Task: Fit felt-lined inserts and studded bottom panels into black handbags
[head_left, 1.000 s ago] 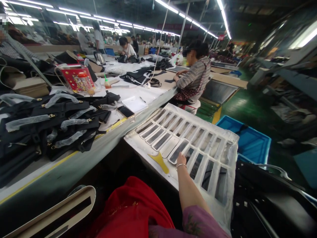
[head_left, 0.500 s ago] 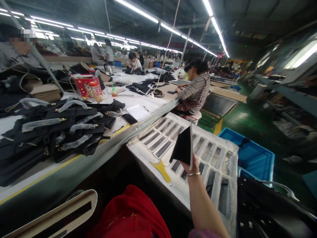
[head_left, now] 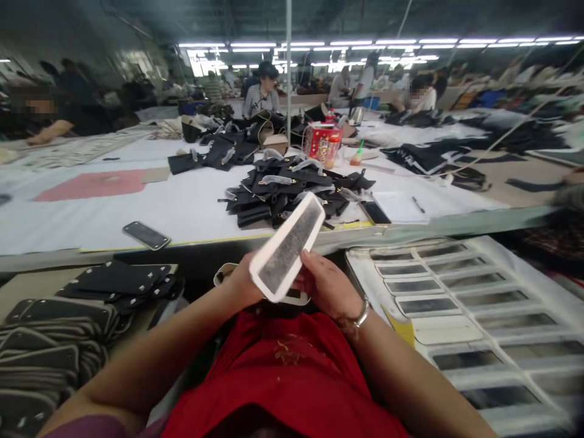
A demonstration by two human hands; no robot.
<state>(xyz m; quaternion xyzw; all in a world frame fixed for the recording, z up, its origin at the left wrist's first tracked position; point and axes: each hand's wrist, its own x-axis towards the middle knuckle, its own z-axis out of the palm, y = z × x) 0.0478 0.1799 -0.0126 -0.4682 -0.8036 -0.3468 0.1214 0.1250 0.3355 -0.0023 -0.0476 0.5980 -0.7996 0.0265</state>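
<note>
In front of my red apron (head_left: 287,365) I have a long panel (head_left: 285,249) with rounded corners, tilted with its far end up to the right. Its face shows a dark grey middle inside a white border. My left hand (head_left: 244,283) is closed on the near left end. My right hand (head_left: 331,283), with a bracelet at the wrist, grips the right edge, thumb on the border. Under the panel, a beige-edged piece (head_left: 223,274) shows in part; the panel and hands hide most of it.
Right, a white slotted rack (head_left: 460,304) carries similar panels and a yellow tool (head_left: 401,328). Left are stacked dark panels (head_left: 41,365). The table (head_left: 201,213) ahead bears black pieces with wrapped handles (head_left: 278,188), a phone (head_left: 375,212), and a lone panel (head_left: 146,235). Co-workers sit beyond.
My view has swung left from the rack to the table. The right hand has brought the panel from above the rack to my front, turned its white-edged face up, and the left hand has joined it.
</note>
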